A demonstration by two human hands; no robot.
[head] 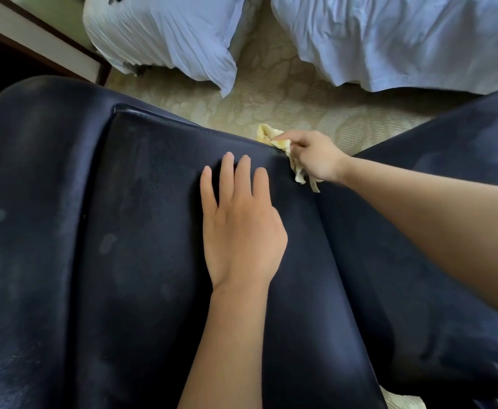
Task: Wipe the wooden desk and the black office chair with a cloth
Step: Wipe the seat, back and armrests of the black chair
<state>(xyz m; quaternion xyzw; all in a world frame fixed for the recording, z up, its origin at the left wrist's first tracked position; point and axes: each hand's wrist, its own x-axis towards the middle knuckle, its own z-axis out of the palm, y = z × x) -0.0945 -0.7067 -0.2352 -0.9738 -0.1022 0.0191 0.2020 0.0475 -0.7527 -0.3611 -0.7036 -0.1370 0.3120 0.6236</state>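
The black office chair (129,219) fills most of the view, its dark padded surface marked with pale smudges. My left hand (241,225) lies flat on the middle cushion, fingers straight and pointing away from me. My right hand (312,156) grips a crumpled yellow cloth (271,137) and holds it against the cushion's far edge, by the seam next to the right side padding (419,231). Part of the cloth hangs below the hand. The wooden desk is not in view.
Beyond the chair lies pale patterned carpet (286,93). Two beds draped in white sheets stand at the back, one at centre left (168,33), one at the right (404,39). A dark wooden piece of furniture (35,45) sits at the top left.
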